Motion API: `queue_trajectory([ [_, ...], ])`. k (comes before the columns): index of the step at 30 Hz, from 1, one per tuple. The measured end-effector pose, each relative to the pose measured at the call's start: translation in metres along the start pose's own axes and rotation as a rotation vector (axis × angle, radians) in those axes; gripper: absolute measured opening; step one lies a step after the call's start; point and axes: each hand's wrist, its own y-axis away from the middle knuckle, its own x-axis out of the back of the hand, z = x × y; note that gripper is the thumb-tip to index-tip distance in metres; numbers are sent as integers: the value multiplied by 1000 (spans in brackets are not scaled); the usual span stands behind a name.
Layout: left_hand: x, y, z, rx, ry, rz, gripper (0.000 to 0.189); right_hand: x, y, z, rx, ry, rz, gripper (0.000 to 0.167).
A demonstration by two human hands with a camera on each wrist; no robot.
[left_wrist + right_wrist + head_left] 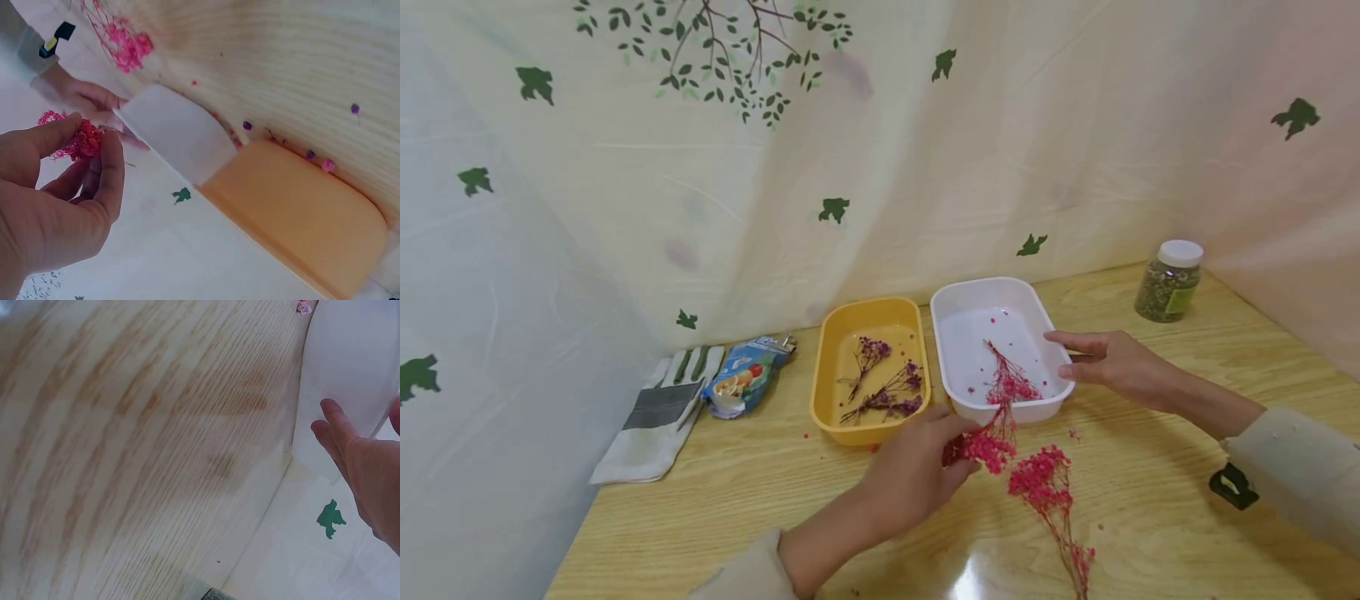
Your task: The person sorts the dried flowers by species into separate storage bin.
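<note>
My left hand (913, 467) pinches a sprig of pink dried flowers (988, 450) between thumb and fingers, at the near edge of the white tray (952, 367). In the left wrist view its blossoms (84, 142) bunch at the fingertips. Another pink sprig (1013, 385) lies in the white tray, stem end pointing away. My right hand (1123, 367) holds that tray's right rim; in the right wrist view the fingers (337, 422) lie along the outer wall, the thumb over the rim. A third pink sprig (1045, 483) rests on the table nearer me.
Left of the white tray stands a yellow tray (831, 358) with several purple dried sprigs (880, 400). A blue packet (748, 379) and striped gloves (662, 417) lie further left. At the back right is a white-lidded jar (1168, 283). Petals dot the wooden table (737, 525); a printed curtain (910, 167) hangs behind.
</note>
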Motion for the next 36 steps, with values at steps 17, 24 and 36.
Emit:
queue_trajectory([
  [17,3,-38,-28,149,81,-30,28,-1,0,-2,-10,0,4,63],
  [24,5,-54,-33,175,82,-37,27,0,0,-2,-18,4,5,63],
  [36,1,-90,-37,293,67,-77,28,0,-3,-1,-35,10,-1,63],
])
